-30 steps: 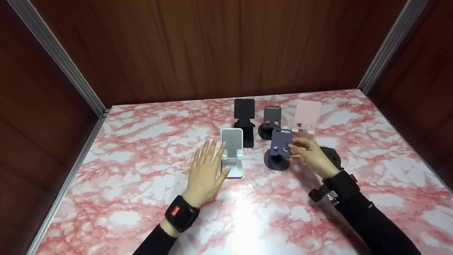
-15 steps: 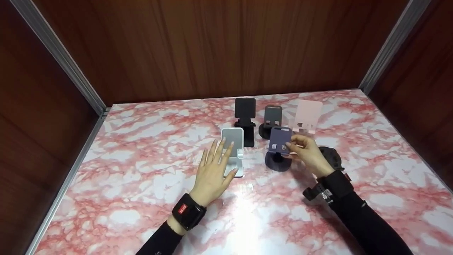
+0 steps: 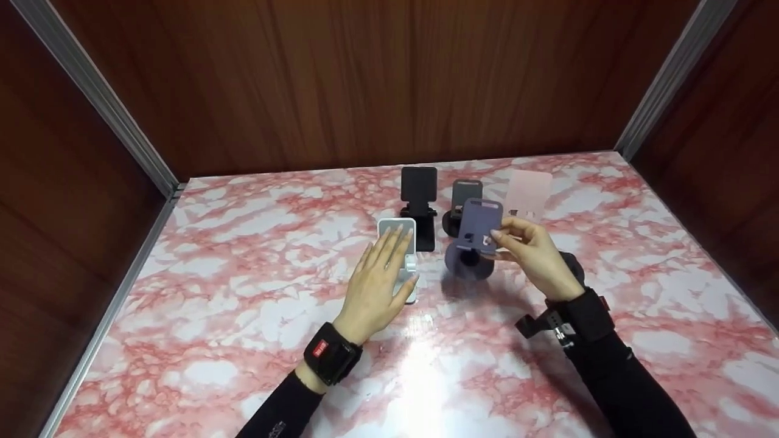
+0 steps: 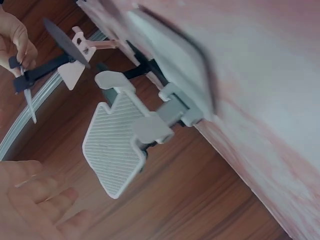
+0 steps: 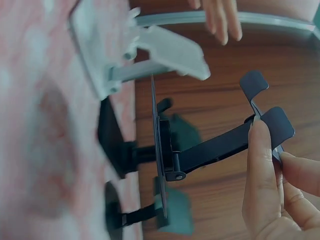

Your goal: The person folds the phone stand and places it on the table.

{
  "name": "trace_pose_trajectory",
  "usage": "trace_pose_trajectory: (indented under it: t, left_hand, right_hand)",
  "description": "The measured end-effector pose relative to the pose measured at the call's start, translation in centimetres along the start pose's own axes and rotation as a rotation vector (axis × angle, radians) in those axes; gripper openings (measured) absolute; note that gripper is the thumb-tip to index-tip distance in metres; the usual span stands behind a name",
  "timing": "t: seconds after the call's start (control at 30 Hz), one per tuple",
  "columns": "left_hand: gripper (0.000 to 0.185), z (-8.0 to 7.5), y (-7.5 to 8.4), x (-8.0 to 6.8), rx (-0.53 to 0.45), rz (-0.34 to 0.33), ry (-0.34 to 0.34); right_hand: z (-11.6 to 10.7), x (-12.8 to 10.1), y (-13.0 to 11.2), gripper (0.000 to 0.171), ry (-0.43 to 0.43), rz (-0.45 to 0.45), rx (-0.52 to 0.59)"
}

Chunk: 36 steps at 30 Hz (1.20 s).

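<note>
Purple phone stand (image 3: 476, 234): held in the right hand (image 3: 535, 255), whose fingers (image 5: 260, 165) pinch the upper plate at its right edge. The stand is tilted, and its round base (image 3: 465, 264) appears lifted just off the pink marbled tabletop (image 3: 243, 292); the right wrist view shows the dark arm and hooked lip (image 5: 255, 85) of this stand between fingertips and thumb. White phone stand (image 3: 401, 255): stands on the tabletop just left of the purple one. The left hand (image 3: 380, 280) lies over it with fingers straight and relaxed, gripping nothing (whether the fingertips actually touch the plate cannot be told; in the left wrist view the ribbed plate (image 4: 117, 145) shows apart from the fingers (image 4: 45, 200)). Behind, in a row near the wooden back wall (image 3: 365, 79): a black stand (image 3: 419, 194), a grey stand (image 3: 464, 194) partly hidden by the purple one, and a pale pink stand (image 3: 529, 191). Both wrists wear black straps; the left strap (image 3: 328, 353) carries a small red label with white writing, too small to read.
</note>
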<state>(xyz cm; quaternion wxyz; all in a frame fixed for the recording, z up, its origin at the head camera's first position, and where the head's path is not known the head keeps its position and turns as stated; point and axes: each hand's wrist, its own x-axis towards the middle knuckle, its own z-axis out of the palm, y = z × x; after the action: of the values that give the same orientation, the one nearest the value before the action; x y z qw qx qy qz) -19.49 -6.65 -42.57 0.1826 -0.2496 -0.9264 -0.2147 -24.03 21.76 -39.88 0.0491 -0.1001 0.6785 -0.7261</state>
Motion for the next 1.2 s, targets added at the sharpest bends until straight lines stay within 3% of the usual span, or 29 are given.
trace_pose_trajectory:
  t: [0.2, 0.37, 0.67, 0.93, 1.07, 1.13, 1.2]
  left_hand:
    - [0.065, 0.1, 0.7, 1.5, -0.207, 0.021, 0.035]
    - [0.064, 0.3, 1.2, 2.6, -0.391, -0.029, 0.033]
    - [0.064, 0.4, 1.0, 3.3, -0.515, -0.106, 0.010]
    - [0.061, 0.6, 0.4, 3.5, -0.883, -0.242, -0.064]
    - [0.051, 0.5, 0.5, 3.6, -1.056, -0.284, -0.061]
    - [0.045, 0.4, 0.6, 3.7, -1.116, -0.287, -0.044]
    - [0.041, 0.4, 0.6, 3.7, -1.116, -0.281, -0.023]
  right_hand:
    - [1.5, -0.3, -1.3, 0.012, -0.003, -0.049, -0.043]
    - [2.5, -0.6, -1.9, 0.020, -0.016, -0.100, -0.075]
    - [3.3, -0.9, -2.7, 0.017, -0.008, -0.143, -0.094]
    - [3.7, -1.0, -2.8, 0.017, -0.015, -0.171, -0.088]
    - [4.0, -1.1, -2.7, 0.018, -0.033, -0.189, -0.063]
    - [4.2, -1.2, -2.6, 0.018, -0.041, -0.195, -0.060]
    - [4.4, -1.3, -2.5, 0.016, -0.040, -0.198, -0.054]
